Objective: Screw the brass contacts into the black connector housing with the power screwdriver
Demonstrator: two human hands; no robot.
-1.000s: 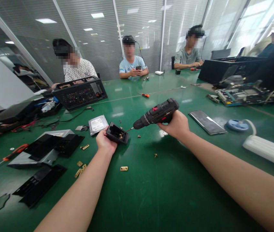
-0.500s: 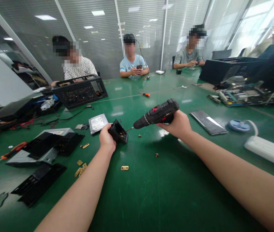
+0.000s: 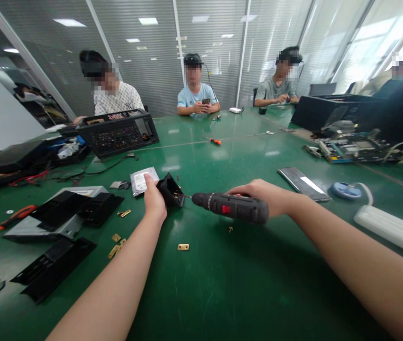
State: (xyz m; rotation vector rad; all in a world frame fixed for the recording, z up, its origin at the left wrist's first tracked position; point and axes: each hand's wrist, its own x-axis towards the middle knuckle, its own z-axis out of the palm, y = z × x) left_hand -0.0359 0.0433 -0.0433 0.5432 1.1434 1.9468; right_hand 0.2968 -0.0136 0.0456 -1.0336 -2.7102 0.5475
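Note:
My left hand (image 3: 154, 200) is closed around a small black box (image 3: 169, 185), tilted with its open side to the right; small brass-coloured bits show inside. My right hand (image 3: 258, 193) grips a black cordless drill (image 3: 235, 207) with red parts, lying nearly level. Its thin bit reaches the box opening; whether the tip touches anything I cannot tell. The drill's handle is mostly hidden behind its body. Below the drill lies a brass screw (image 3: 230, 229). A brass plate with two holes (image 3: 183, 247) rests on the table nearer me.
A hard drive (image 3: 139, 182) lies behind my left hand. To the left are black plastic covers (image 3: 54, 270), brass plates (image 3: 113, 251) and an orange screwdriver (image 3: 16, 217). On the right lie a phone (image 3: 303, 183) and a white power strip (image 3: 393, 229). Several people sit around the table.
The drill has swung down and rolled onto its side, its rear end now lower and nearer me. The box has shifted slightly left, still in my left hand.

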